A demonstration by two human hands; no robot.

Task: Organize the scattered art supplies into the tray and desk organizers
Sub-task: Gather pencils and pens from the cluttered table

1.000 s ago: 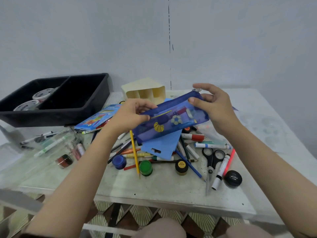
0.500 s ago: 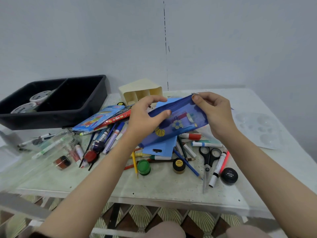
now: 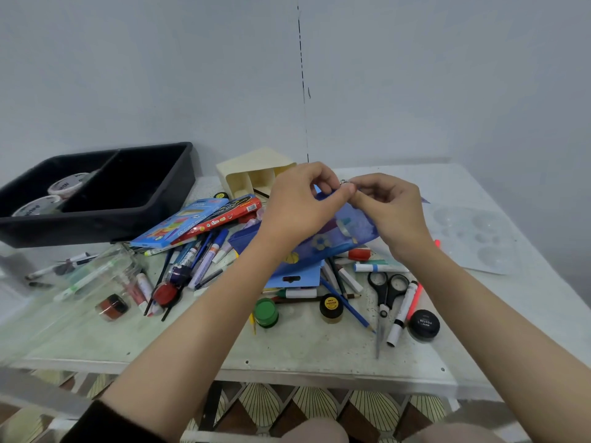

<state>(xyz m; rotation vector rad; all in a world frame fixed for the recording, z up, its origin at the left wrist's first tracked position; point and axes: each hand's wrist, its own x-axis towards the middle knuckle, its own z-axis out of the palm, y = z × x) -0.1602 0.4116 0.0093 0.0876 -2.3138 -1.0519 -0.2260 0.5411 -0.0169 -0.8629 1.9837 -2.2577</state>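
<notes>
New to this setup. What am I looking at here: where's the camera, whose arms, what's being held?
No machine: a person works bare-handed, and the one camera sits on their head, looking forward and down, so the arms enter from below. The left hand and right hand pinch the top corner of a blue zip pouch over the table. Scattered there: markers, pencils, paint pots, scissors, coloured-pencil boxes. At the back left, a black tray holds tape rolls in its left compartment; a cream desk organizer sits beside it.
</notes>
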